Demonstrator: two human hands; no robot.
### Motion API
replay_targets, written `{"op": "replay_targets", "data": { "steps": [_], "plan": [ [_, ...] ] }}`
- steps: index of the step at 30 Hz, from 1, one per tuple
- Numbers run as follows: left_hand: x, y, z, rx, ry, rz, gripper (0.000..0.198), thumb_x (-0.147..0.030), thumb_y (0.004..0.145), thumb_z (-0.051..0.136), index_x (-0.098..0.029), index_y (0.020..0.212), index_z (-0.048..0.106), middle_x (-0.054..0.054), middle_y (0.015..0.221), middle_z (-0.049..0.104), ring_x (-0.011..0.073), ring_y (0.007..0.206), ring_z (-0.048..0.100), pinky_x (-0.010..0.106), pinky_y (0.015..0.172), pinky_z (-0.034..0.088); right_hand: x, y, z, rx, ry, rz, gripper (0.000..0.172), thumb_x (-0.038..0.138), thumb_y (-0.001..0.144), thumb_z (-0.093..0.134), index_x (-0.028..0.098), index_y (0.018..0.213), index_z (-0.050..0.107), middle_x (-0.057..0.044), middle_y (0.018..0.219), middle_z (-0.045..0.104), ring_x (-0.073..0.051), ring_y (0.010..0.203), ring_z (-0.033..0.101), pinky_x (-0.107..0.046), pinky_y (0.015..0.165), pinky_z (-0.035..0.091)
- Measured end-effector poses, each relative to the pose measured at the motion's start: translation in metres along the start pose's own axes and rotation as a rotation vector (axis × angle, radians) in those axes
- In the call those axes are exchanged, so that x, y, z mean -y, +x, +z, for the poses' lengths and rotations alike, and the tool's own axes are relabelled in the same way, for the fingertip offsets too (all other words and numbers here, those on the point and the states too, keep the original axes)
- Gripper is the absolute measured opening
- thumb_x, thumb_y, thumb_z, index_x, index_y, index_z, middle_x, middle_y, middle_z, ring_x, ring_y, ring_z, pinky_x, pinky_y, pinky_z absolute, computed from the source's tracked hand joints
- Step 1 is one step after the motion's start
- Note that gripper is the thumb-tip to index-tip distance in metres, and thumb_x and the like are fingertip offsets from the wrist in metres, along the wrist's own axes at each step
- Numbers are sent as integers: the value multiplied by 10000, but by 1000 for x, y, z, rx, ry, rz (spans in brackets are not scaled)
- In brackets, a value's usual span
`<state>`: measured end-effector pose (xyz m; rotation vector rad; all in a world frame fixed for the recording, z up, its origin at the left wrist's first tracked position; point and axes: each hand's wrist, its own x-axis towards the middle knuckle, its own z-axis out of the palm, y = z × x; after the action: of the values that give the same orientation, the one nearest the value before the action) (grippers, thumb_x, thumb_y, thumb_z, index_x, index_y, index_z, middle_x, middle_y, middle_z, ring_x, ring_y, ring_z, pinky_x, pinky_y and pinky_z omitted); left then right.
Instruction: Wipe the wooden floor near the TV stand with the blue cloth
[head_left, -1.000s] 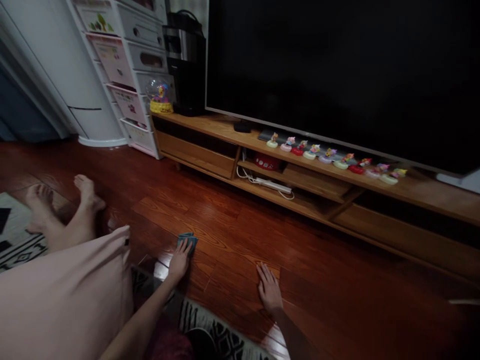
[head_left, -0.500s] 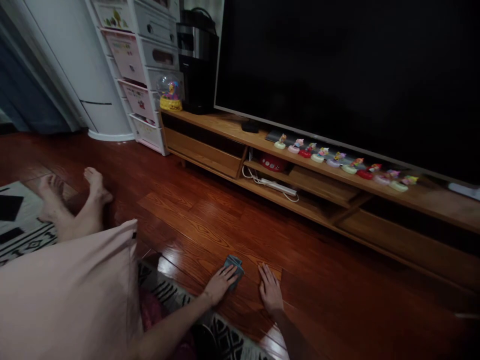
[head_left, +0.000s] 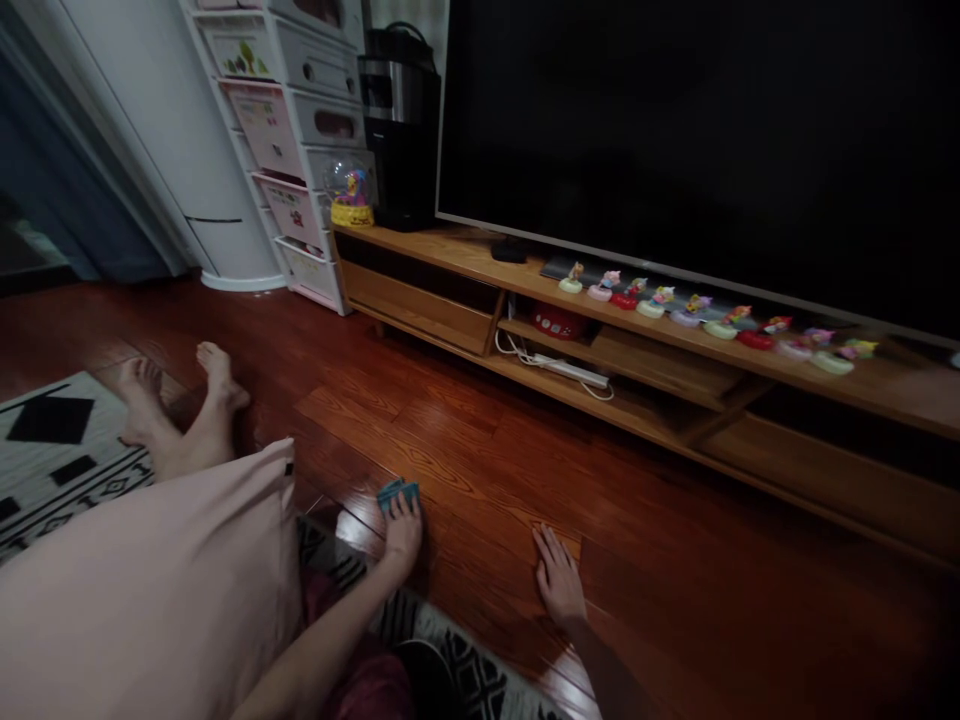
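My left hand (head_left: 402,533) presses a small folded blue cloth (head_left: 395,491) flat against the glossy red-brown wooden floor (head_left: 480,450), fingers over its near edge. My right hand (head_left: 559,578) lies palm down on the floor boards a little to the right, fingers stretched out, holding nothing. Both forearms reach forward from the bottom of the view. A pink cushion (head_left: 142,590) rests on my lap at the lower left.
A low wooden TV stand (head_left: 652,370) runs along the right with a big dark screen (head_left: 697,140), a row of small figurines (head_left: 712,320) and a power strip (head_left: 570,372). Two bare feet (head_left: 187,400) lie left by a patterned rug (head_left: 52,440). White drawers (head_left: 300,130) stand behind.
My left hand slid the blue cloth right toward my right hand, then back left and a little forward. My right hand stayed flat on the floor.
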<state>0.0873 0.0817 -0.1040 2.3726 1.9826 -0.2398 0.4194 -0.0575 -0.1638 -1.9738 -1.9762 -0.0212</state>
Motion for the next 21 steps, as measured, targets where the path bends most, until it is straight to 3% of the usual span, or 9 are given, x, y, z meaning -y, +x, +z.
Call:
{"op": "replay_targets", "data": {
  "steps": [2,6,9,12,17,19,21],
  "plan": [
    [-36,-24,14,44,-8,68,597,-11,849,362,-149,1418,476,264,1441,450,392,1299,481,666,949,435,-1,0,2,-1,0,-3,697,143,910,343,325,1549,131,-10,1573,318,-195,1417,337,-471,1141,326],
    [-107,-79,57,61,-90,330,590,-91,854,418,-224,1427,464,212,1470,439,397,1363,393,717,1017,333,-1,0,2,0,-10,-6,694,143,911,341,324,1549,136,-15,1573,316,-201,1415,342,-473,1140,328],
    [-129,-89,73,7,-161,455,607,-116,867,399,-287,1449,418,155,1503,412,364,1391,360,701,1058,306,-1,0,0,5,-16,-7,684,148,918,331,334,1548,140,-16,1569,326,-201,1415,342,-478,1143,321],
    [-106,-57,55,-13,-178,411,618,-87,858,399,-268,1448,433,146,1513,406,332,1405,346,625,1087,332,-1,0,-1,0,-14,-14,663,156,929,318,324,1549,152,-32,1563,338,-200,1420,333,-484,1142,318],
    [-4,15,8,-74,-76,96,631,-2,857,304,-172,1448,442,184,1511,399,301,1392,378,506,1081,385,1,1,-1,-22,-4,-14,671,140,920,309,316,1549,155,-26,1557,351,-190,1428,316,-474,1143,323],
    [26,25,4,-111,-36,37,636,2,854,289,-162,1450,436,191,1504,408,304,1383,391,506,1069,397,1,1,-1,-27,-2,-16,681,135,916,311,321,1549,147,-19,1555,355,-188,1426,319,-474,1145,322],
    [34,22,9,-108,-13,14,637,-7,849,301,-177,1445,447,199,1485,433,325,1363,416,542,1032,422,1,1,-1,-32,1,-15,689,136,913,322,330,1548,140,-12,1557,351,-192,1421,330,-477,1144,326]
  ]
}}
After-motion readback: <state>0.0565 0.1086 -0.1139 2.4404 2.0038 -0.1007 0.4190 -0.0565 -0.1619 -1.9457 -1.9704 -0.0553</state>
